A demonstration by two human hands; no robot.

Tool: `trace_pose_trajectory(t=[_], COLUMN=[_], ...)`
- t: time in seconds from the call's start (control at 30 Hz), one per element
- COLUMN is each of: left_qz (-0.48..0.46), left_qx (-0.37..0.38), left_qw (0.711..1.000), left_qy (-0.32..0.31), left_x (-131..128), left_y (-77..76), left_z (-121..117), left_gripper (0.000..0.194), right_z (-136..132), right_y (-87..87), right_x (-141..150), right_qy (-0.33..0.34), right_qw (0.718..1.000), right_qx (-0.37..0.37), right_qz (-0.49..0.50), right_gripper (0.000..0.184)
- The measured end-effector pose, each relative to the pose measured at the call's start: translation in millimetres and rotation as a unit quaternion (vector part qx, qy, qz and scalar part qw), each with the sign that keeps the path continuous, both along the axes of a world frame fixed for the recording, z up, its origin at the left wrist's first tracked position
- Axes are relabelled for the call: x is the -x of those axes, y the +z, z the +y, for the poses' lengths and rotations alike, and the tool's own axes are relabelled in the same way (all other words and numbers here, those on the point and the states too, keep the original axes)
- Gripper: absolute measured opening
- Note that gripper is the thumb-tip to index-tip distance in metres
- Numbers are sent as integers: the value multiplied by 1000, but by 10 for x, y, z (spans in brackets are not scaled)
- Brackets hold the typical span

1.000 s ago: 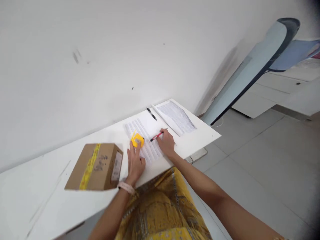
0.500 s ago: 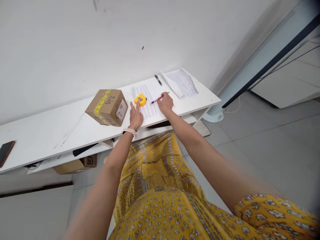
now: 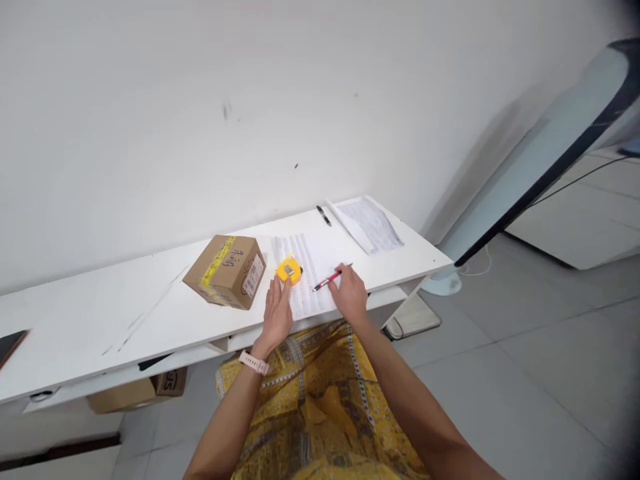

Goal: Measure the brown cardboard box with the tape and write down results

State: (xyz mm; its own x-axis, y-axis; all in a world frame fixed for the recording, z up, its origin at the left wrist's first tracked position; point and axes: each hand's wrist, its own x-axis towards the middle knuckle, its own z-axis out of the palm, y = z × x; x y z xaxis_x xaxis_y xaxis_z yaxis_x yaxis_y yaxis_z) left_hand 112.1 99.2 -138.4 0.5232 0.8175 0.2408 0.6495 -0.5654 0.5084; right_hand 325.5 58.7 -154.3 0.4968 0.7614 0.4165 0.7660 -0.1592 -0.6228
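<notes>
A red pen [image 3: 327,279] is gripped in my right hand [image 3: 349,293], its tip pointing left over a printed sheet of paper [image 3: 311,303]. My left hand [image 3: 278,312] lies flat with fingers stretched out at the sheet's left edge. Just beyond those fingertips a yellow tape measure [image 3: 289,271] rests on the sheet; whether the fingers touch it I cannot tell. Left of my left hand stands a closed cardboard box [image 3: 225,270] with yellow tape, handwriting and a white label.
A black pen [image 3: 323,216] and another crumpled printed sheet [image 3: 373,223] lie at the back right of the white shelf top [image 3: 125,293]. A dark phone-like object [image 3: 13,343] sits at the far left. Below is another cardboard box [image 3: 135,392]. A pale blue stand [image 3: 500,193] leans at the right.
The camera view has tilted up, so everything sits lower in the picture. My left hand's fingers have flattened beside the tape measure. My right hand still holds the red pen.
</notes>
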Motion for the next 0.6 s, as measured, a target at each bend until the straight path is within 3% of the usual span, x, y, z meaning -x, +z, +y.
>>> trace_pose_trajectory(t=[0.1, 0.17, 0.27, 0.37, 0.47, 0.6], left_qz=[6, 6, 6, 60, 108, 111], left_qx=[-12, -43, -87, -54, 11, 36], left_qw=[1000, 999, 995, 993, 990, 990], left_qy=[-6, -14, -47, -84, -84, -85], left_x=[52, 0, -231, -552, -808, -947], left_y=[121, 323, 714, 969, 958, 737], left_z=[-22, 36, 282, 662, 1059, 1512], left_gripper=[78, 80, 70, 62, 57, 52], right_z=[-17, 121, 564, 1176, 1706, 2030], right_y=[97, 289, 657, 850, 741, 401], right_x=[-54, -139, -267, -349, -427, -570], right_qy=[1, 2, 29, 110, 154, 109], right_qw=[1000, 999, 983, 934, 897, 919], right_qx=[-11, -46, -112, -135, -106, -70], right_qz=[-3, 16, 140, 312, 400, 372], right_gripper=[27, 29, 34, 40, 45, 40])
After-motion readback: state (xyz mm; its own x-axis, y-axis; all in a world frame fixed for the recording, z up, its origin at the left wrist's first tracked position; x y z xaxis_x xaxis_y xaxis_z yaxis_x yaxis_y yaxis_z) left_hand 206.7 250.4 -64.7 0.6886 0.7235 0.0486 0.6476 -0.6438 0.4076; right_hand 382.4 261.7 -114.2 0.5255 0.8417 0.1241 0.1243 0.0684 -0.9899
